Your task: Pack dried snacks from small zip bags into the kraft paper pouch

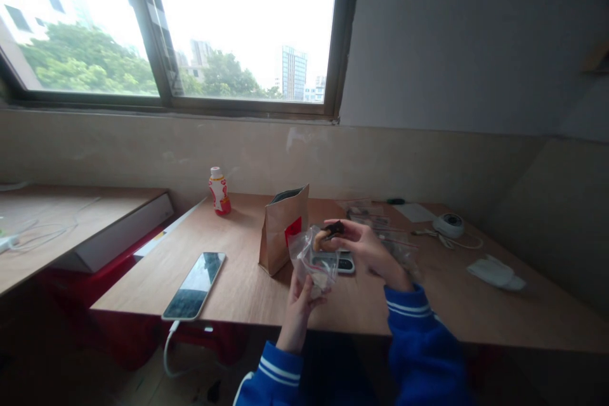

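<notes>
My left hand [304, 301] is closed round the lower part of a clear zip-lock bag [302, 254], held upright above the table's front half. My right hand [364, 244] pinches a tan-and-dark-brown piece [326, 238] at the bag's mouth; its exact kind is not clear. Just behind the hands lies a small device with a dark panel [348, 264], partly covered by the bag. An open brown paper bag [278, 238] with a red label stands beside my left hand. Several clear bags with dark contents [371, 216] lie beyond my right hand.
A charging phone [195, 285] lies at the table's front left, its cable hanging over the edge. A red-and-white bottle [219, 191] stands at the back. To the right are a white round camera-like device [448, 226] with a cable, a paper sheet [415, 213] and a crumpled white item [495, 273].
</notes>
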`<state>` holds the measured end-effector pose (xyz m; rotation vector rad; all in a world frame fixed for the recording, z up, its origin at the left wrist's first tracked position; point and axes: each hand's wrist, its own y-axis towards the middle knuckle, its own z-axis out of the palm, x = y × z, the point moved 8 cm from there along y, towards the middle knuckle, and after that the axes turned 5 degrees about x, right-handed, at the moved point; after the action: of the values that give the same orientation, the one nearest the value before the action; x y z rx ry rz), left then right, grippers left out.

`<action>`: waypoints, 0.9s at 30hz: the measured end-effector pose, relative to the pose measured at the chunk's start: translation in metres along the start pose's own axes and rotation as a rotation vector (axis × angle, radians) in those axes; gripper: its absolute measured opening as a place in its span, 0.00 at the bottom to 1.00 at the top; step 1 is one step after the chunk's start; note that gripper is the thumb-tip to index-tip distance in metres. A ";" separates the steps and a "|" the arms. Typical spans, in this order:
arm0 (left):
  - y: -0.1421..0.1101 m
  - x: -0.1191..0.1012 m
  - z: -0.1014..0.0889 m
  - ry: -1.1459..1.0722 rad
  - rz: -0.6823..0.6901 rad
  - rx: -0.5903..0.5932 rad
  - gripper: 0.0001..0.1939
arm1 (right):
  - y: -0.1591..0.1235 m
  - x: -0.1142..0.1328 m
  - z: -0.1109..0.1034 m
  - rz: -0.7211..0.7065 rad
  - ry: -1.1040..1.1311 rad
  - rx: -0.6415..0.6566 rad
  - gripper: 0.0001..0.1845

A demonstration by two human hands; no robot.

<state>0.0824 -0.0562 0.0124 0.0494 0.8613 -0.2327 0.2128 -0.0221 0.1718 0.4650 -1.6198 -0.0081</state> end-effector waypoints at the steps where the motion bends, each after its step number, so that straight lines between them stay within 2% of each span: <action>1: 0.000 0.001 -0.001 0.004 0.000 0.000 0.40 | 0.007 0.007 -0.005 -0.051 0.000 -0.054 0.25; 5: 0.000 0.005 -0.005 0.030 -0.017 0.018 0.39 | 0.044 0.039 -0.013 -0.303 0.006 -0.281 0.24; 8: 0.001 0.007 -0.011 0.049 -0.027 0.002 0.39 | 0.076 0.052 0.000 -0.406 -0.018 -0.281 0.26; 11: 0.000 0.006 -0.018 0.063 -0.007 -0.042 0.37 | 0.101 0.051 0.015 -0.426 -0.070 -0.199 0.26; 15: -0.002 0.006 -0.024 0.069 -0.012 -0.068 0.35 | 0.117 0.039 0.027 -0.386 -0.138 -0.034 0.22; 23: -0.002 0.009 -0.021 0.073 -0.044 -0.065 0.34 | 0.111 0.038 0.035 -0.249 -0.189 0.293 0.20; 27: -0.003 0.014 -0.018 0.062 -0.062 -0.049 0.32 | 0.111 0.038 0.038 -0.194 -0.353 0.336 0.17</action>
<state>0.0770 -0.0595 -0.0094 -0.0164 0.9307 -0.2695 0.1436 0.0574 0.2351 0.9202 -1.9239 0.0390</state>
